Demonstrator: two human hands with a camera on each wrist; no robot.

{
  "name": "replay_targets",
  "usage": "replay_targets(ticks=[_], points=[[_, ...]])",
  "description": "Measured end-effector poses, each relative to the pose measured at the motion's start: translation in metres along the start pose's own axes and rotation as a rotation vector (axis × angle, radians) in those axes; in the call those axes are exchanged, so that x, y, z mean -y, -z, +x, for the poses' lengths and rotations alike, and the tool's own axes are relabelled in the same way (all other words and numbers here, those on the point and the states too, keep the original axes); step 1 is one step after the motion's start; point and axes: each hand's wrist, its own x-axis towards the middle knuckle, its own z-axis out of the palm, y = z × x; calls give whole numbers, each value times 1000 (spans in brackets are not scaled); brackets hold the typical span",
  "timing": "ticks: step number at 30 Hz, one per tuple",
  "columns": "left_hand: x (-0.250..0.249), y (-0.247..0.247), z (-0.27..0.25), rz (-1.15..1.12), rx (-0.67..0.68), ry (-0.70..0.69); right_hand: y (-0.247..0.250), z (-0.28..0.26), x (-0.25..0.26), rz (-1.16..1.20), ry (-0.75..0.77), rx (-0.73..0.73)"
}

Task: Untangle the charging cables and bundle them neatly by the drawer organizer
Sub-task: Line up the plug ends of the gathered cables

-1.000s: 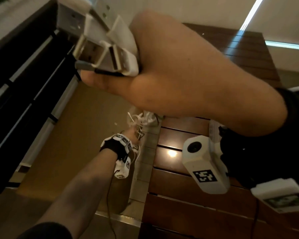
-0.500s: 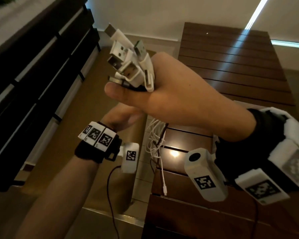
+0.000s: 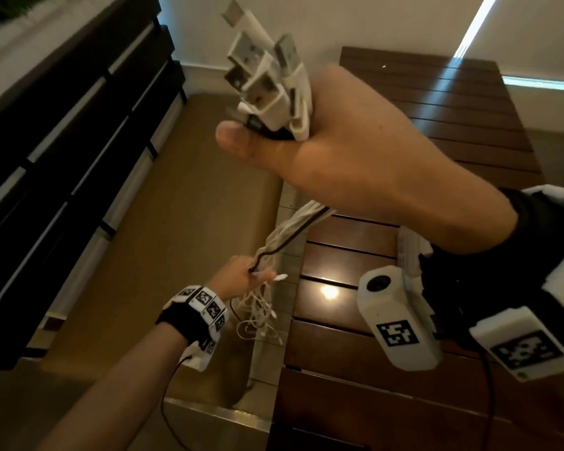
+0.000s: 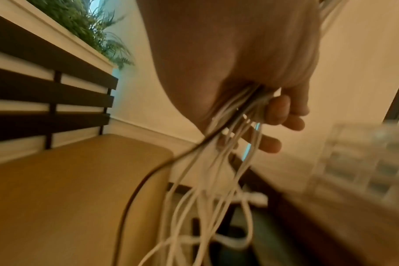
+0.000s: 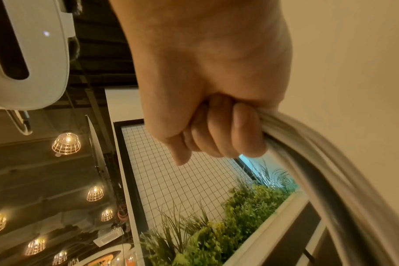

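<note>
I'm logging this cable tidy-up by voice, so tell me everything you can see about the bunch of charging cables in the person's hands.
The charging cables are thin cords, mostly white with one dark one, gathered side by side. Their USB plugs, white housings with metal ends, stick up in a cluster above the right hand, which grips them in a fist. The cords run down to the left hand, which holds them lower. Below it the loose ends hang in tangled loops beside the wooden table.

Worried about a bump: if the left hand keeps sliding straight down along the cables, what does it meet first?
Probably the loose tangle of cables hanging just below the left hand; beyond that, the floor, though depth is unclear.
</note>
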Motion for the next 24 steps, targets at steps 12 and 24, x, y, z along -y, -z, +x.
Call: replay_targets(ticks=[12, 24], points=[[69, 82, 20, 168, -470, 147, -10, -1, -1, -19, 3, 12], [1, 232, -7, 384, -916, 158, -18, 5, -9, 10, 65, -50]])
